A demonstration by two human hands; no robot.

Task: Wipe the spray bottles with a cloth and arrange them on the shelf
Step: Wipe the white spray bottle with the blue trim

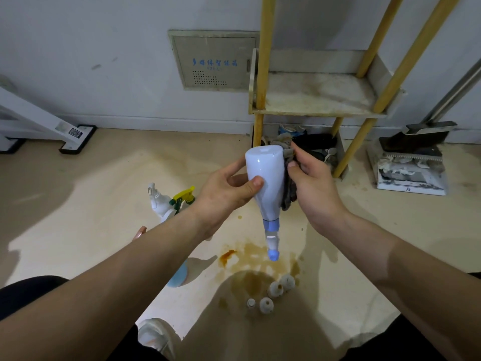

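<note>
A pale blue spray bottle [268, 178] hangs upside down in mid-air, its blue nozzle pointing at the floor. My left hand [223, 194] grips its body from the left, thumb across the front. My right hand [312, 183] presses a grey cloth [289, 188] against the bottle's right side. On the floor at left stand a white spray bottle [158, 199] and one with a yellow and green trigger [183, 198]. A stained shelf [317, 92] with yellow wooden posts stands behind, its board bare.
Brown stains mark the floor under the bottle. Several small white bottles [273, 293] stand near my legs. A blue round object [179, 277] and a pink tip [140, 231] peek from behind my left forearm. A dustpan [411, 165] sits at right, clutter under the shelf.
</note>
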